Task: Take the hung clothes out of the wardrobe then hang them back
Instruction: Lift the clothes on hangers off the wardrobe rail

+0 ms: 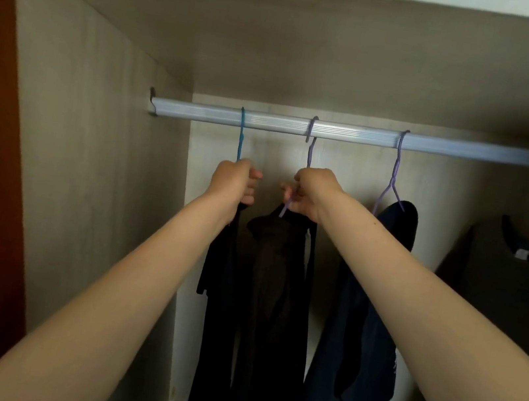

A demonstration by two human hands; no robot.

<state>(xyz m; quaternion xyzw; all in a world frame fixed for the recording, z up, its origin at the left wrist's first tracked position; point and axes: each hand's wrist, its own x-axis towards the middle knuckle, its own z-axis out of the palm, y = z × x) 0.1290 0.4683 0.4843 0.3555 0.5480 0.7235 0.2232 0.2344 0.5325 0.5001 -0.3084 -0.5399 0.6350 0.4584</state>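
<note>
The silver rail (353, 134) runs level from left to right across the wardrobe (92, 138), and three hangers hook over it with their necks pointing straight down. The left hand (233, 180) has its fingers clenched round the blue hanger (241, 134), and the right hand (313, 190) grips the purple hanger (310, 152) beside it. Black clothes (263, 287) hang long below both, and a navy shirt (365, 320) hangs further right.

One rail (353, 134), one blue hanger (240, 137), two purple hangers (395, 172), four dark garments (362, 319) and two hands (233, 178).
</note>
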